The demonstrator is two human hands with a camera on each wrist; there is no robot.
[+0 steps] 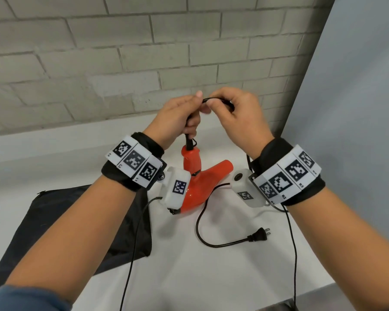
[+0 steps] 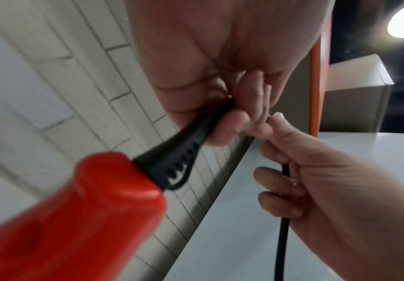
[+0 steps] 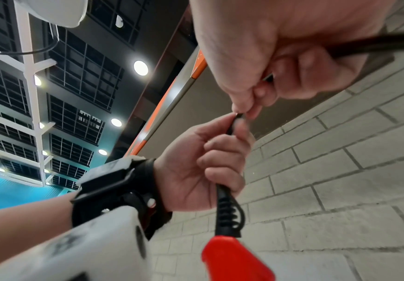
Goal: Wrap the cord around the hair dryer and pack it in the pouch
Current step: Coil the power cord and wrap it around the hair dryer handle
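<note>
Both hands are raised above the table [image 1: 211, 277] in the head view. The left hand [image 1: 177, 117] is curled round the cord [image 1: 213, 240] just above the dryer [image 1: 194, 185], which hangs handle-up below it with its nozzle pointing right. The right hand [image 1: 240, 115] pinches the same cord a short way along, so that a small arch of cord is held between the two hands. The rest of the cord is seen looping over the table to the plug [image 1: 259, 235]. The pouch [image 1: 72, 221] lies flat at the left, apart from the dryer.

From the left wrist, the left hand [image 2: 220, 66] is seen closed on the cord where it leaves the black strain relief [image 2: 177, 159] of the red dryer [image 2: 80, 218] handle. The right hand [image 2: 328, 182] is wrapped round the cord [image 2: 281, 228], which drops below it.

From the right wrist, the right hand [image 3: 280, 57] is shown with thumb and finger pinched on the cord [image 3: 374, 46], the other fingers curled over it. The left hand [image 3: 203, 167] grips the cord above the strain relief [image 3: 226, 214] and the dryer [image 3: 232, 260] handle end.
</note>
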